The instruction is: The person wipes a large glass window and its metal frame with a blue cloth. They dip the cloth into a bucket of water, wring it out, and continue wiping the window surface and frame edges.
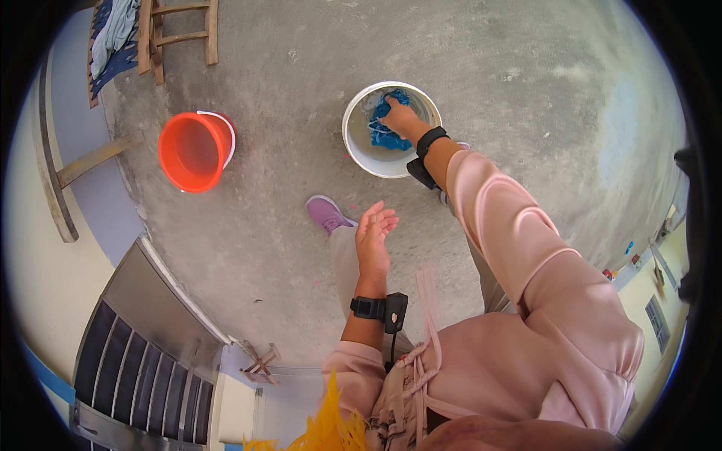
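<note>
My right hand (399, 117) reaches down into a white bucket (377, 170) with water in it. Its fingers are around part of a wet blue cloth (389, 140), which has thin pale strings or straps on it. Some of the fingers are hidden by the cloth and the hand itself. My left hand (373, 237) hangs in the air in front of my body, below the bucket in the picture. Its fingers are loosely bent and hold nothing. Each wrist wears a black strap with a small device.
An orange bucket (192, 152) with a white handle stands to the left on the concrete floor (271, 237). A wooden frame (179, 39) with cloths beside it is at the upper left. Along the left wall is a metal door (158, 299). My purple shoe (327, 213) is near the white bucket.
</note>
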Demonstrator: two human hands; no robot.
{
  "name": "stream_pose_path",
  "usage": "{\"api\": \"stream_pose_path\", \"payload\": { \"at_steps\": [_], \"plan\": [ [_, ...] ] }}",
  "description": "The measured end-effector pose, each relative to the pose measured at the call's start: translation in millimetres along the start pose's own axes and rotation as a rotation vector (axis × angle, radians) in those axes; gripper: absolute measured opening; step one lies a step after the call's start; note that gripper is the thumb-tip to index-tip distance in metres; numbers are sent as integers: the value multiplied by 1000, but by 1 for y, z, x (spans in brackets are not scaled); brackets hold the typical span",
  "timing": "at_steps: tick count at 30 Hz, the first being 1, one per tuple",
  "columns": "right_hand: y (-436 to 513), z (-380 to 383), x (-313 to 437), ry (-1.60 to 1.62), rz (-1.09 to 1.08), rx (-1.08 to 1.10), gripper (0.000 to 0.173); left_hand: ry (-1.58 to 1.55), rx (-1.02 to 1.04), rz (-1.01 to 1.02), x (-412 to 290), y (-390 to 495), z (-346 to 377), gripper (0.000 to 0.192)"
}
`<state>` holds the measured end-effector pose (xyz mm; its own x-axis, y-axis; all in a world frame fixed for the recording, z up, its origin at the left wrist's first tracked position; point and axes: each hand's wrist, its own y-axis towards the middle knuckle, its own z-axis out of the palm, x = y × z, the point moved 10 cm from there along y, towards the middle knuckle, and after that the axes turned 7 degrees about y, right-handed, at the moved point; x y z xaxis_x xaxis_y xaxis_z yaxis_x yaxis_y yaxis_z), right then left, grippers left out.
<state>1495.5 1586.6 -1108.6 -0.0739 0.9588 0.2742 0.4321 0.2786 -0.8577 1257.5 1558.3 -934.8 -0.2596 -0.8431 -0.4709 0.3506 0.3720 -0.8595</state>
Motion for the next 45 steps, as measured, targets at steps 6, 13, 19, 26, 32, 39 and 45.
{"api": "stream_pose_path", "payload": {
  "at_steps": [6, 13, 19, 26, 32, 39, 45],
  "plan": [
    [-2, 29, 29, -503, -153, 132, 30, -60, -24, 62, -21, 15, -4, 37],
    [-32, 34, 35, -76, -367, 353, 20, -159, 20, 37, -26, 32, 9, 38],
    [-93, -14, -10, 1122, -89, 525, 13, -469, -83, -215, 15, 76, 40, 46],
    [-171, -44, 8, 776, -447, 381, 16, -663, 176, -284, 42, 137, 91, 32],
    [-112, -66, 37, 185, -568, -115, 18, -619, -23, -135, 36, 145, 88, 29],
    [-139, -33, 49, 286, -690, 157, 26, -478, 13, -103, -4, 159, 69, 26],
    [-104, -47, 49, -110, -773, 1, 42, -489, -266, 34, 2, 157, 45, 33]
  ]
}}
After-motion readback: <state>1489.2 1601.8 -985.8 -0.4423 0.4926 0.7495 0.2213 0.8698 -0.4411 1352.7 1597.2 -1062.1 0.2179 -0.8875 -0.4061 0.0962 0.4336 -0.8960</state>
